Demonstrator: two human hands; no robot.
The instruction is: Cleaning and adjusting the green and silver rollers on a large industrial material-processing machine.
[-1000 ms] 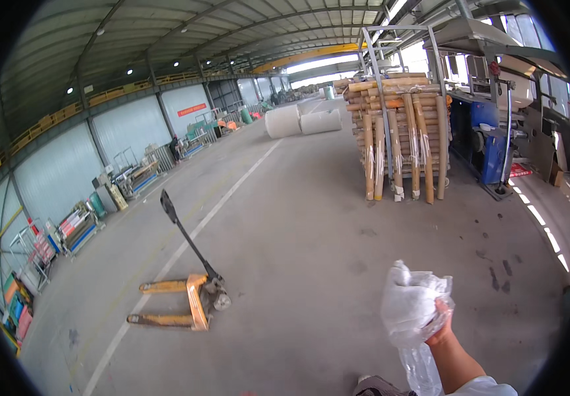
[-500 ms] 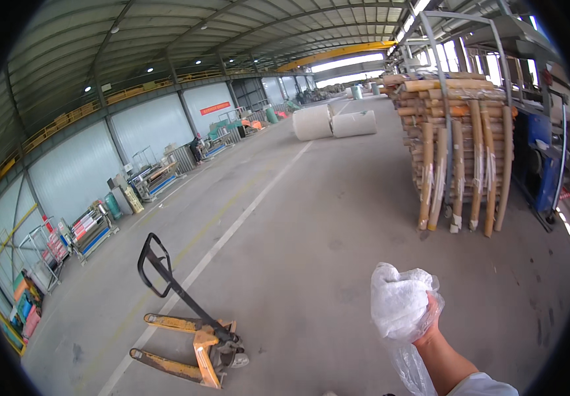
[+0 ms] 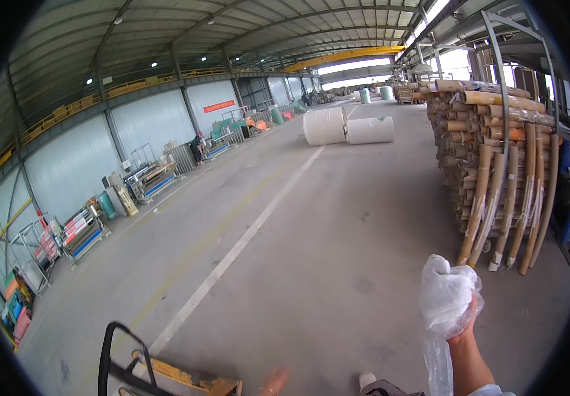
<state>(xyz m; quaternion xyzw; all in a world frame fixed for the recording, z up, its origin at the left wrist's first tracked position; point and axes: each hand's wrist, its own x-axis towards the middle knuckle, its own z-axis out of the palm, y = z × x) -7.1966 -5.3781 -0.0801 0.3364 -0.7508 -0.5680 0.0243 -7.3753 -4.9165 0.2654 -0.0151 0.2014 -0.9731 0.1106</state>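
Observation:
My right hand [image 3: 466,325] is closed around a bundle of white, cloth-like material [image 3: 444,294] wrapped in clear plastic. A loose tail of the plastic hangs below my wrist. At the bottom edge, my left hand [image 3: 275,381] is low and smeared by motion, so its fingers cannot be read. To its left stands a hand pallet truck with a black loop handle [image 3: 106,360] and a yellow fork [image 3: 172,371]. The picture's edge cuts off part of the truck, and I see no contact between it and my left hand.
A tall stack of brown cardboard tubes [image 3: 469,142] stands on the right, with several tubes leaning upright against it. Two large pale rolls [image 3: 324,127] lie on the floor ahead. Machines with coloured rolls [image 3: 83,231] line the left wall. A shoe [image 3: 367,379] shows below.
The pallet truck now sits lower in view and closer to me. My left hand has come into sight at the bottom. The tube stack looks nearer, and my right hand still holds the bundle.

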